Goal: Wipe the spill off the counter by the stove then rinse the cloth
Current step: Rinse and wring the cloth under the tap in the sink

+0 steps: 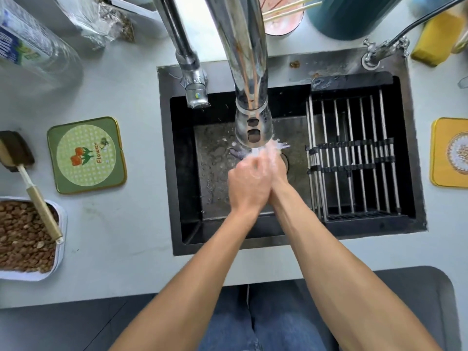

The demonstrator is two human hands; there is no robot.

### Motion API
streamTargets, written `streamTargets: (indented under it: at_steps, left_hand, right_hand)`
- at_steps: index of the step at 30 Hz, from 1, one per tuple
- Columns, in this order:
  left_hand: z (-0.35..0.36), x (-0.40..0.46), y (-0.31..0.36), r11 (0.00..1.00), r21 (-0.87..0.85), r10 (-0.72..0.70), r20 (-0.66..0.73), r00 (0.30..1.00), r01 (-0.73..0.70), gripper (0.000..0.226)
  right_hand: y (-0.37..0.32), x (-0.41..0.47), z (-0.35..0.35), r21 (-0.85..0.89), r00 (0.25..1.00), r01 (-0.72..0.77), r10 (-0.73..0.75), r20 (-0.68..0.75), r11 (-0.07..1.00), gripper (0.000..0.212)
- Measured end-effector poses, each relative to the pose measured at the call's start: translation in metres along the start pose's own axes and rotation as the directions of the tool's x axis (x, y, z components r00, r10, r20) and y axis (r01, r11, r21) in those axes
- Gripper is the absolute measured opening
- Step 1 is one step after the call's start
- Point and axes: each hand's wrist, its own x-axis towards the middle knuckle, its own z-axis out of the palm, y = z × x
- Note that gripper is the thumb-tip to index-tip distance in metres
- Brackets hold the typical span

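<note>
Clasped hands (255, 181) (blurred) — under faucet (253, 127).

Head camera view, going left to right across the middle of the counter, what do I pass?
Brush → green coaster → sink → clasped hands under running water → metal rack → yellow coaster.

Bright even daylight; motion-blurred water spray (274, 145); wide-angle bending at edges
</note>
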Motion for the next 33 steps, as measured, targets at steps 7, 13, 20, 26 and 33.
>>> streamTargets:
  at_steps: [7, 13, 20, 26, 33]
  left_hand:
    - [-0.022, 0.04, -0.011, 0.992, 0.061, -0.113, -0.024, 0.993, 0.114, 0.04]
    - [-0.028, 0.024, -0.021, 0.992, -0.066, -0.108, 0.052, 0.993, 0.112, 0.051]
    - [-0.034, -0.005, -0.009, 0.987, 0.069, 0.12, 0.305, 0.945, -0.148, 0.031]
    - [-0.082, -0.001, -0.01, 0.988, -0.004, 0.154, 0.063, 0.986, -0.154, 0.01]
    - [-0.133, 0.06, 0.011, 0.946, 0.176, 0.303, -0.178, 0.936, -0.273, 0.039]
  right_hand:
    - [0.02, -0.016, 0.007, -0.225, 0.999, -0.002, 0.012, 0.047, 0.974, 0.046]
    - [0.011, -0.006, -0.008, 0.042, 0.995, -0.008, 0.004, 0.096, 0.999, 0.052]
    - [0.013, -0.002, -0.017, 0.069, 0.976, -0.104, 0.089, 0.198, 0.992, 0.043]
    - [0.018, -0.001, -0.018, 0.077, 0.989, -0.074, 0.063, 0.137, 0.994, 0.021]
    - [0.012, -0.004, -0.02, 0.08, 0.993, -0.041, 0.032, 0.111, 0.996, 0.013]
